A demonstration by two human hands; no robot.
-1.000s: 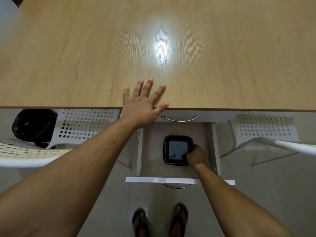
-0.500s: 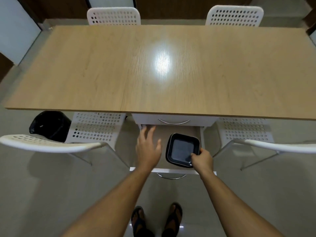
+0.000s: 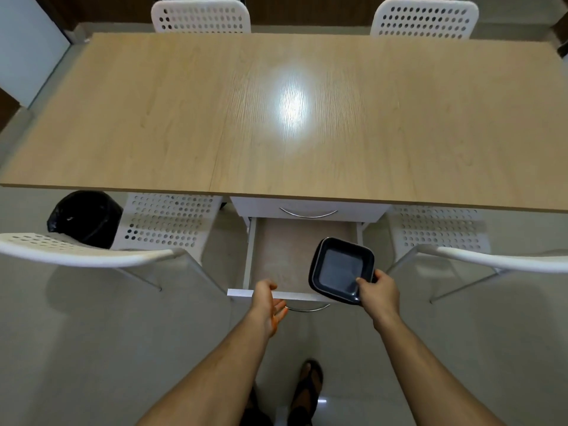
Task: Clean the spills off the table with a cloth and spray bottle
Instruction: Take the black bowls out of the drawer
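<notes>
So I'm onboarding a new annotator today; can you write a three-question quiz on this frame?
1. True or false: the lower drawer is pulled out.
2. Which hand holds the black dish? A) left B) right C) both
3. Fill in: the left hand is at the drawer's ____ edge.

Key: 1 true. 2 B, the right hand grips its near corner. 3 front; its fingers look relaxed, holding nothing.

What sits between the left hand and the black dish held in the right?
Head view: only bare drawer floor and front edge between the left hand and black dish.
</notes>
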